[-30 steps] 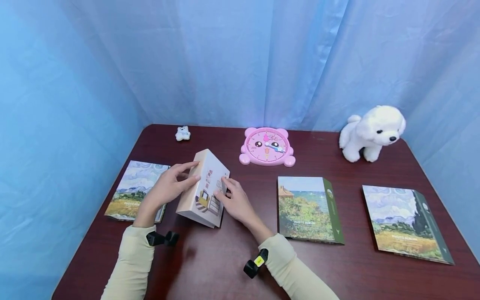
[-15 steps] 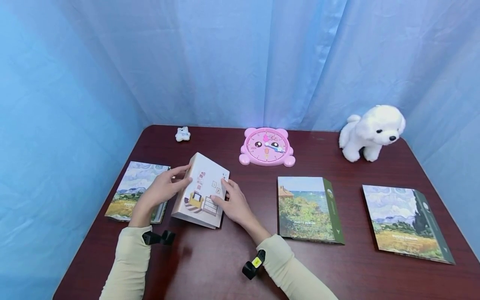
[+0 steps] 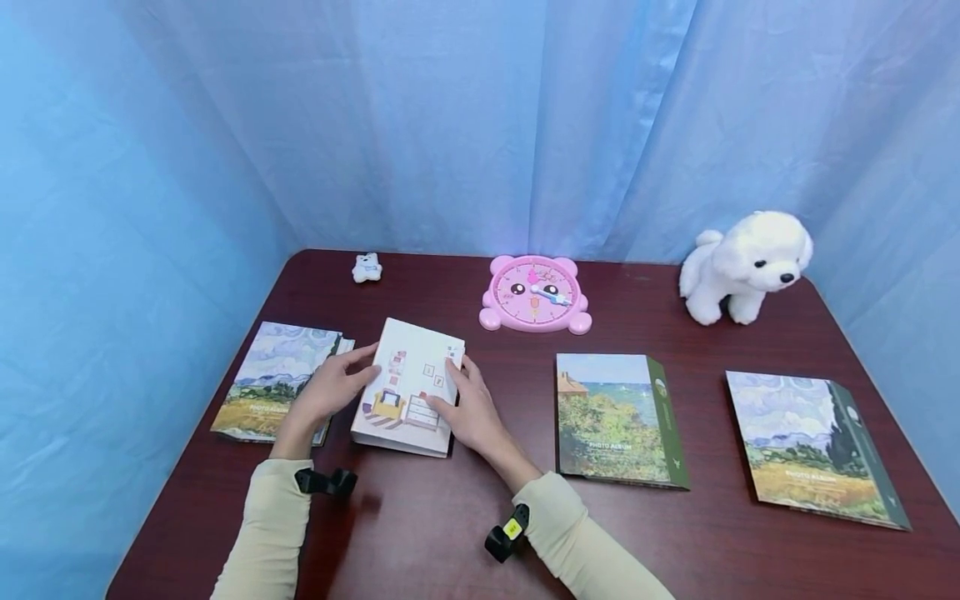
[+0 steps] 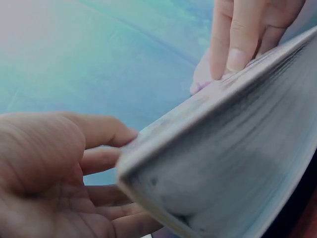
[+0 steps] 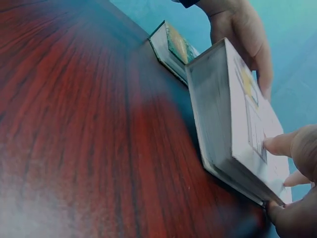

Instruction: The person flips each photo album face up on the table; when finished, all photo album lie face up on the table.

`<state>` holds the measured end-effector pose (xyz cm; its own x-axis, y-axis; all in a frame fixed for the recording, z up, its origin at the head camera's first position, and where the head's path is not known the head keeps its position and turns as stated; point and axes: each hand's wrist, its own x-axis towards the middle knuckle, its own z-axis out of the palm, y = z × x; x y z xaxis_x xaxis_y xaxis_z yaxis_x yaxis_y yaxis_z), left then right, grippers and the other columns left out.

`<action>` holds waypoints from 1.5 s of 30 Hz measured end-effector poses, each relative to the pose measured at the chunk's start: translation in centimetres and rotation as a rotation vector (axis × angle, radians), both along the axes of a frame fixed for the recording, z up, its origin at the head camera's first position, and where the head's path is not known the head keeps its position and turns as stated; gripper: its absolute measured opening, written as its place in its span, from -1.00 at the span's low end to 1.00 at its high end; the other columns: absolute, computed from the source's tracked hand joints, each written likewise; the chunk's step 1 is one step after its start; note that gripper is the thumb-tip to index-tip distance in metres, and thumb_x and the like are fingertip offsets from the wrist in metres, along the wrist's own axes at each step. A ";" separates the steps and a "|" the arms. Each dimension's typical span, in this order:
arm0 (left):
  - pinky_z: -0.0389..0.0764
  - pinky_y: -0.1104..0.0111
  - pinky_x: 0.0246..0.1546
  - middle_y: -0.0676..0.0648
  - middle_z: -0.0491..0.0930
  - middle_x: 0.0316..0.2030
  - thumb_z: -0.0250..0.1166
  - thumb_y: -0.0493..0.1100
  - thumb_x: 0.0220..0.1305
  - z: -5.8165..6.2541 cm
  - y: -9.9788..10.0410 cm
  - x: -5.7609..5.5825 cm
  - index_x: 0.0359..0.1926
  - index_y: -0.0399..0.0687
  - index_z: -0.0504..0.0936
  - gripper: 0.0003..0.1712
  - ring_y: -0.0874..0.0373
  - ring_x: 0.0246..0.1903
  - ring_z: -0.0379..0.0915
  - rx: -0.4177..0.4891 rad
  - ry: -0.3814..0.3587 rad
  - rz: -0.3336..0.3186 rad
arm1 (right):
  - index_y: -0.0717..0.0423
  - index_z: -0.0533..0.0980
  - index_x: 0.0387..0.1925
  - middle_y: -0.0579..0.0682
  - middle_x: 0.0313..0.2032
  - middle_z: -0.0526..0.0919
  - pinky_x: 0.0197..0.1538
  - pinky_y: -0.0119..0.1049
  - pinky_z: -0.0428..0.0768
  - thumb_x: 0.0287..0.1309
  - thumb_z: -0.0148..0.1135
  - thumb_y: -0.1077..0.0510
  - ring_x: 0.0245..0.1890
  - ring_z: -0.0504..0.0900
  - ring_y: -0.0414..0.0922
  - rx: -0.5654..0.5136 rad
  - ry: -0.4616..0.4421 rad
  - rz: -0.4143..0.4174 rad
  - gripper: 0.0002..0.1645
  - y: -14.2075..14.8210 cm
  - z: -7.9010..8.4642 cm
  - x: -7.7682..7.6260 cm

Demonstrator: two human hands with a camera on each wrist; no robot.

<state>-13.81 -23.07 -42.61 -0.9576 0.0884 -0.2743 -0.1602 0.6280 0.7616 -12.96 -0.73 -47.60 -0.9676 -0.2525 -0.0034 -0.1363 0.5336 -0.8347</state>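
A thick white album [image 3: 408, 387] with a drawn yellow armchair and a cabinet on its cover lies between both hands, left of the table's middle. My left hand [image 3: 330, 392] holds its spine side, the thumb tip at the cover's left edge. In the left wrist view the other fingers curve round the spine corner of the album [image 4: 233, 144]. On the opposite side my right hand [image 3: 472, 408] grips the long edge. The right wrist view has the right thumb on the cover and a fingertip at the lower edge of the album [image 5: 213, 109].
Beside the left hand lies a landscape-cover photo album [image 3: 277, 375]. Two more albums, one with a seaside picture [image 3: 611, 417] and one with a wheat field [image 3: 806, 442], lie to the right. Behind stand a pink toy clock [image 3: 534, 292], a white plush dog [image 3: 742, 267] and a small white bear figure [image 3: 366, 267].
The white album has tipped over from a raised, steep tilt to lying nearly flat with its cover up. Both hands have kept hold of its sides, the left coming lower with the spine.
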 end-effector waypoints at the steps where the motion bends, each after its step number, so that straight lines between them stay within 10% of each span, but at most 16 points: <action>1: 0.35 -0.05 0.22 -0.32 0.28 0.32 0.08 -0.06 0.43 -0.2 0.0 -0.1 0.44 -0.05 0.20 -0.38 -0.20 0.26 0.28 -0.007 -0.002 0.005 | 0.26 0.19 0.39 0.29 0.42 0.06 0.37 0.01 0.23 0.17 0.29 0.05 0.38 0.19 0.16 0.004 0.004 0.000 -0.16 0.0 0.0 0.0; 34: 0.51 0.05 0.00 -0.34 0.49 0.09 0.01 -0.01 0.45 -0.4 0.5 -0.5 0.39 -0.28 0.22 -0.37 -0.13 -0.01 0.51 -0.179 0.014 0.073 | 0.18 0.16 0.42 0.22 0.43 0.09 0.39 0.05 0.19 0.21 0.25 -0.01 0.42 0.10 0.16 0.082 0.042 0.025 -0.15 1.4 -0.2 0.4; 45: 0.44 -0.04 0.06 -0.36 0.53 0.02 0.08 -0.11 0.36 1.2 3.1 0.0 0.19 -0.34 0.46 -0.51 -0.24 0.05 0.43 -0.291 0.360 0.220 | 0.12 0.23 0.40 0.19 0.41 0.16 0.38 0.10 0.19 0.21 0.24 -0.03 0.41 0.14 0.16 0.064 0.155 -0.051 -0.21 5.1 2.0 -0.4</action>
<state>-13.83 -19.98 -41.37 -0.9831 -0.1571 0.0935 -0.0721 0.8031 0.5915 -13.34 4.36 -45.64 -0.9693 -0.2071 0.1324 -0.2322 0.5949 -0.7696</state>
